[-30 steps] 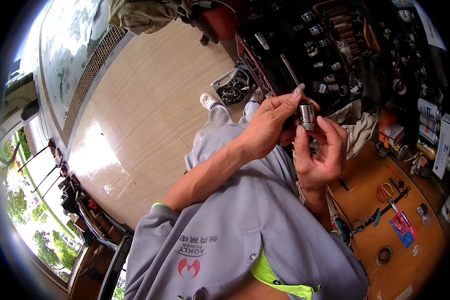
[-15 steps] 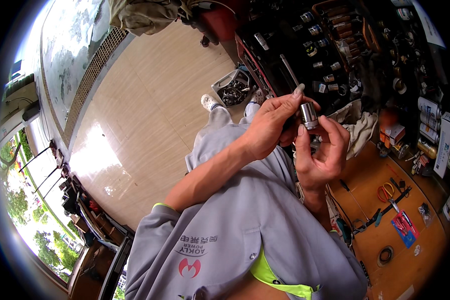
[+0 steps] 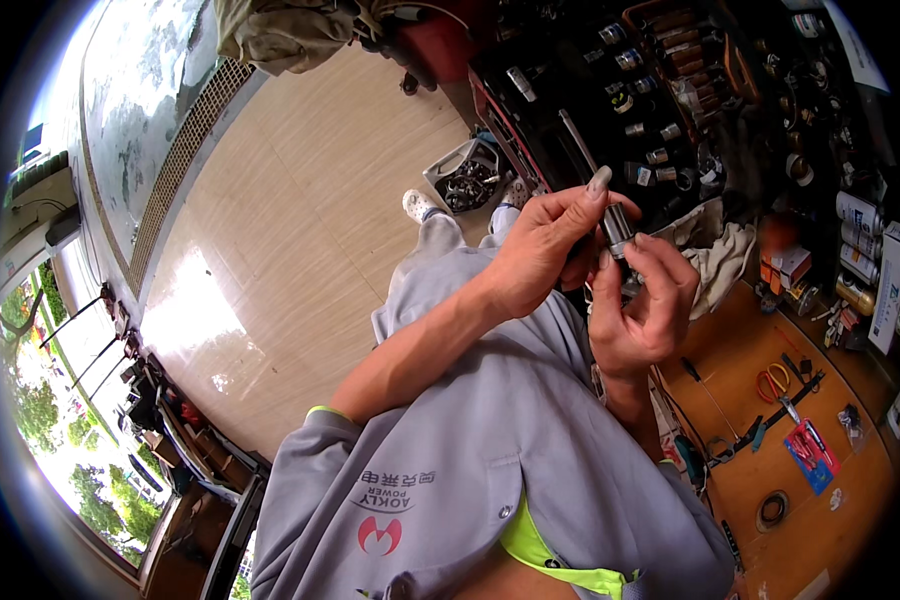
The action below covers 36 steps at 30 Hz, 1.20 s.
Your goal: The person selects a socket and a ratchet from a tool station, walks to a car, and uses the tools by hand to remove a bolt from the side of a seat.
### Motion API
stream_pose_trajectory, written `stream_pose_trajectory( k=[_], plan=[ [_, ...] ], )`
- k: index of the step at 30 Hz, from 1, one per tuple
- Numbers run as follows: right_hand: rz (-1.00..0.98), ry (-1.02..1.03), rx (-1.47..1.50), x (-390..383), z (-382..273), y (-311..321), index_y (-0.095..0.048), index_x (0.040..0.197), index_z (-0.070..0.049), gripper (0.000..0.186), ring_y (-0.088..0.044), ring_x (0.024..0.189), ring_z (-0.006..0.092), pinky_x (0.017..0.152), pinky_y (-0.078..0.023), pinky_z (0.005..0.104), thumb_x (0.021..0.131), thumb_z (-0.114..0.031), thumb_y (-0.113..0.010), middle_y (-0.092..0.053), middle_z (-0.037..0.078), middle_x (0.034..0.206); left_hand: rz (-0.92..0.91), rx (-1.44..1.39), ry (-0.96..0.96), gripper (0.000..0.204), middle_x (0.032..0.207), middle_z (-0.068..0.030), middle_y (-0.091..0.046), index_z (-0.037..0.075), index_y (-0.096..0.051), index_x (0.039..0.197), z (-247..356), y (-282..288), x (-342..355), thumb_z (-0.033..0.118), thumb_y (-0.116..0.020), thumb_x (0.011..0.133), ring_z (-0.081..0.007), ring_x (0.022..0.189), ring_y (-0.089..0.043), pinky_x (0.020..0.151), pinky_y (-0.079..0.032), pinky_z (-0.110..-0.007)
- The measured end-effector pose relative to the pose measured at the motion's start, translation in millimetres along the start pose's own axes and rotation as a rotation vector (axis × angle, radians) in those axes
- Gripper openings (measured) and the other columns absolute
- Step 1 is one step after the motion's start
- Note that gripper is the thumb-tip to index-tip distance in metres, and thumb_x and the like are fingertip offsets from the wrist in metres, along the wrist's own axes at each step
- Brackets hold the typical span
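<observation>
A short chrome socket (image 3: 618, 228) is held up between my two hands, in front of the dark tool case. My left hand (image 3: 550, 235) is closed around its upper end, the thumb pointing up beside it; the other fingers are partly hidden. From below, my right hand (image 3: 645, 310) pinches the socket's lower end between thumb and fingertips, the remaining fingers curled. Just beyond my left thumb, a slim metal rod (image 3: 576, 138) lies slanted in the case.
The open tool case (image 3: 550, 110) holds several sockets. A cream cloth (image 3: 720, 262) lies beside it. On the orange-brown tabletop (image 3: 740, 400) are scissors (image 3: 773, 384), a red-and-blue pack (image 3: 811, 457) and a dark ring (image 3: 772, 510). Spray cans (image 3: 858, 235) stand to the right. A grey tray of dark parts (image 3: 465, 180) sits by my feet.
The socket has tilted and turned slightly in my fingers, its lower end shifting a little. My right fingertips have moved slightly with it; my left hand stays nearly in place.
</observation>
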State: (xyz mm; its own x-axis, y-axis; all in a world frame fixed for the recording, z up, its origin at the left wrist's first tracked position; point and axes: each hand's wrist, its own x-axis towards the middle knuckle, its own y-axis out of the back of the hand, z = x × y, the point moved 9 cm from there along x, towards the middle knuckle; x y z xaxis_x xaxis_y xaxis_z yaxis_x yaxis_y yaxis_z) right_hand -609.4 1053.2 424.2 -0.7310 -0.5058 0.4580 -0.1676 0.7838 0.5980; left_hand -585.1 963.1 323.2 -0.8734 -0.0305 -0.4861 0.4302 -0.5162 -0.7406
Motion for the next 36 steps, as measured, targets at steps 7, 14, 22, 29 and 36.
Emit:
stream_pose_trajectory(
  k=[7, 14, 22, 29, 36],
  plan=[
    [0.062, -0.151, 0.166, -0.7, 14.8, -1.6, -0.062, 0.109, 0.001, 0.034, -0.064, 0.092, 0.0213, 0.073, -0.057, 0.0279, 0.078, 0.006, -0.074, -0.061, 0.013, 0.107, -0.008, 0.012, -0.036, 0.047, 0.054, 0.0046, -0.044, 0.004, -0.067, 0.107, 3.9, 3.7, 3.1, 0.047, -0.048, 0.101, -0.0042, 0.042, -0.035, 0.039, -0.026, -0.021],
    [0.034, -0.531, 0.559, -12.9, 37.7, -13.1, -0.057, 0.113, 0.007, 0.029, -0.064, 0.093, 0.0148, 0.077, -0.056, 0.0241, 0.086, 0.002, -0.070, -0.060, 0.011, 0.104, -0.076, 0.022, -0.028, 0.049, 0.064, 0.0028, -0.053, 0.001, -0.062, 0.116, 11.7, 1.7, -1.2, 0.043, -0.042, 0.104, -0.0029, 0.044, -0.034, 0.041, -0.024, -0.020],
    [0.014, -0.518, 0.589, -13.6, 34.0, -18.2, -0.057, 0.112, 0.008, 0.029, -0.066, 0.089, 0.0150, 0.076, -0.057, 0.0244, 0.087, 0.001, -0.070, -0.062, 0.011, 0.104, -0.069, 0.018, -0.029, 0.051, 0.062, 0.0034, -0.051, 0.000, -0.061, 0.117, 15.2, 3.6, -4.5, 0.045, -0.041, 0.104, -0.0028, 0.043, -0.032, 0.041, -0.023, -0.021],
    [-0.025, -0.544, 0.626, -18.7, 32.1, -23.0, -0.057, 0.111, 0.008, 0.029, -0.066, 0.087, 0.0141, 0.075, -0.057, 0.0240, 0.087, 0.001, -0.071, -0.062, 0.010, 0.103, -0.094, 0.029, -0.020, 0.053, 0.071, -0.0003, -0.059, 0.000, -0.061, 0.114, 13.3, 6.9, -6.0, 0.048, -0.042, 0.102, -0.0041, 0.051, -0.046, 0.045, -0.035, -0.019],
    [-0.026, -0.552, 0.672, -18.1, 28.7, -24.5, -0.056, 0.112, 0.007, 0.029, -0.066, 0.088, 0.0144, 0.076, -0.055, 0.0240, 0.088, -0.001, -0.070, -0.066, 0.012, 0.099, -0.140, 0.008, -0.018, 0.051, 0.084, -0.0053, -0.066, -0.001, -0.061, 0.113, 12.9, 8.1, -6.7, 0.046, -0.045, 0.102, -0.0081, 0.064, -0.060, 0.056, -0.052, -0.023]
  ],
)
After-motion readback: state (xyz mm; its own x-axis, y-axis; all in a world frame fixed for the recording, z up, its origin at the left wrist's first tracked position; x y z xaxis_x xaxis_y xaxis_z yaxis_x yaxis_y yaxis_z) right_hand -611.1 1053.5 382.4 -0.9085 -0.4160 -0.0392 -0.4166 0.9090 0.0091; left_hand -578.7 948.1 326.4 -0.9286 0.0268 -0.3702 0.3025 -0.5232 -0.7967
